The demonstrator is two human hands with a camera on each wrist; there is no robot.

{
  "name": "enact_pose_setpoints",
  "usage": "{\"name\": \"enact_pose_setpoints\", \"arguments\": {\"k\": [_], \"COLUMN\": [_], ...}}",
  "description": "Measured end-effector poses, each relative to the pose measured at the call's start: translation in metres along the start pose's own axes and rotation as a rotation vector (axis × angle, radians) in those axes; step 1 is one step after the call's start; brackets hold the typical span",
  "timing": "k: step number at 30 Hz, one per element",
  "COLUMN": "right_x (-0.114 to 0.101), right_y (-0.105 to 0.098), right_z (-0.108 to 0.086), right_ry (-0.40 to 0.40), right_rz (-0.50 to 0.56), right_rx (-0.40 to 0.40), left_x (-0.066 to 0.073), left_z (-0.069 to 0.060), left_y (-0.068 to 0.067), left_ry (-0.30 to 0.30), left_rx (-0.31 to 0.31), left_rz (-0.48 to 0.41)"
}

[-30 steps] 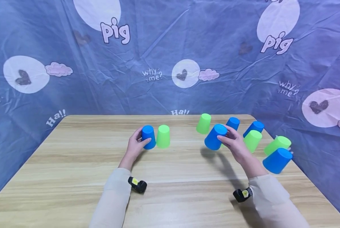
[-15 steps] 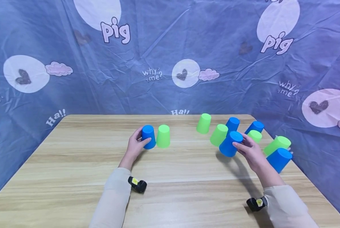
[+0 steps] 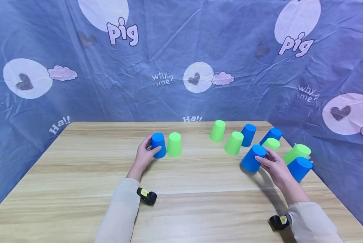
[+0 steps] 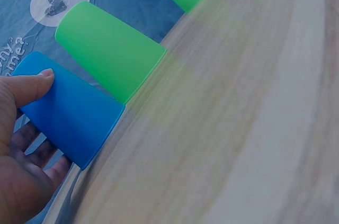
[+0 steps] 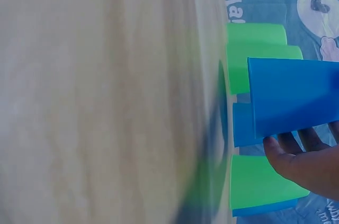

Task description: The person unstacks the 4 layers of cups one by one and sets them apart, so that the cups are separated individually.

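Note:
My left hand (image 3: 144,154) grips a blue cup (image 3: 158,145) that stands upside down on the table, thumb on its near side. Right beside it stands an upside-down green cup (image 3: 174,145); in the left wrist view the blue cup (image 4: 74,110) and green cup (image 4: 108,52) look side by side. On the right, my right hand (image 3: 275,167) holds another blue cup (image 3: 253,158) by its side, bottom up. In the right wrist view a gap shows between this blue cup's rim (image 5: 294,97) and the tabletop.
Around the right hand stand several upside-down cups: green ones (image 3: 217,131) (image 3: 234,143) (image 3: 271,144) (image 3: 297,153) and blue ones (image 3: 248,135) (image 3: 271,135) (image 3: 300,168). The wooden table (image 3: 181,209) ends at a blue printed cloth (image 3: 157,101) behind.
My right hand has carried its blue cup to the right and toward me, uncovering a green cup behind it. The left hand and its cup have stayed in place.

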State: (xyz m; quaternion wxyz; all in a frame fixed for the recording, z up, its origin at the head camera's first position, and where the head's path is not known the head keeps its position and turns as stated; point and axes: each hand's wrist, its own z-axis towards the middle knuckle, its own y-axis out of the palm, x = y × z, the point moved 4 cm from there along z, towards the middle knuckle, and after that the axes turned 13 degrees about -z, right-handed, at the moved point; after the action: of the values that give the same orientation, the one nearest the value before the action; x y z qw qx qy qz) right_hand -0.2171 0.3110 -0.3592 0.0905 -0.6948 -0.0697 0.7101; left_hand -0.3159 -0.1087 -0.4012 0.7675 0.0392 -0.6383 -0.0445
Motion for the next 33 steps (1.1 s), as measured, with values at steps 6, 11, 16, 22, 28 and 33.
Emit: {"name": "enact_pose_setpoints", "arguments": {"k": [6, 11, 16, 22, 28, 33], "right_x": [0.007, 0.009, 0.014, 0.018, 0.018, 0.019], "right_y": [-0.004, -0.007, -0.009, -0.012, -0.012, -0.013], "right_z": [0.000, -0.001, 0.000, 0.002, 0.003, 0.002], "right_ry": [0.030, 0.073, 0.107, 0.139, 0.154, 0.150], "right_rz": [-0.048, -0.091, -0.068, -0.016, -0.002, 0.016], "right_rx": [-0.015, -0.020, -0.026, -0.015, -0.014, -0.018], "left_x": [0.001, 0.000, 0.000, -0.001, 0.002, -0.001], "left_z": [0.000, 0.000, 0.000, 0.002, 0.002, 0.001], "left_y": [0.000, 0.000, 0.000, -0.001, 0.000, -0.001], "left_ry": [0.009, 0.011, 0.004, 0.005, 0.001, -0.002], "left_rx": [-0.001, -0.002, 0.006, 0.003, -0.008, -0.007], "left_rz": [-0.001, -0.004, 0.006, 0.008, -0.005, -0.007]}}
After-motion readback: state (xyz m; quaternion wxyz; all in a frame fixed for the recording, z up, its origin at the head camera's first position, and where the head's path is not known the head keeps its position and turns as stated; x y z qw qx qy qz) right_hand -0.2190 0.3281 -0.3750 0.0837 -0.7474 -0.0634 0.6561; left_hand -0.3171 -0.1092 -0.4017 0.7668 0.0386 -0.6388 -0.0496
